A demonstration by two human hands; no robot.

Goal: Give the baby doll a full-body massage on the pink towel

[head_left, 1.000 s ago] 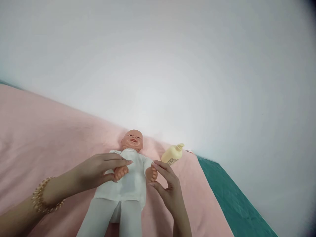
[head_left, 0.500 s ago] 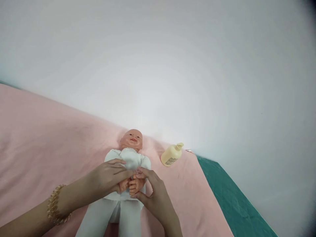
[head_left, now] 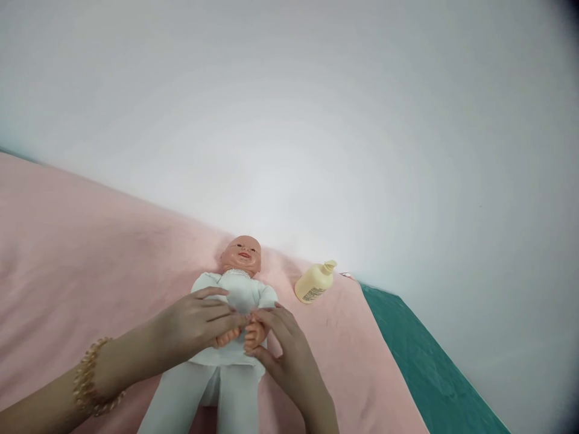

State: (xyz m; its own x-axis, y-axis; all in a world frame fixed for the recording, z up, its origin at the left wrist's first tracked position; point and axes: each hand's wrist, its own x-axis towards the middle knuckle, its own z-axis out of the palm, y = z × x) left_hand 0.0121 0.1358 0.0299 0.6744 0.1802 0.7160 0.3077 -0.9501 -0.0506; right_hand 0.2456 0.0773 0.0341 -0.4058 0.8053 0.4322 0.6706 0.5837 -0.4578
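Since the frame 1 s ago, the doll's (head_left: 229, 354) 2 hands have come inward, from wider apart to near each other over its belly. The doll lies face up on the pink cloth (head_left: 362, 361), head toward the wall (head_left: 289, 120). The person's right hand (head_left: 288, 349) holds 1 doll hand between thumb and fingers; the left hand (head_left: 196, 330) covers the other, its thumb hidden, so I cannot tell how closed it is. Good handling probably means a light hold near the wrists, 2 arms guided evenly, no twisting at the shoulders. The bottle (head_left: 313, 283), beside the doll, carries dark print too small to read; no brand shows.
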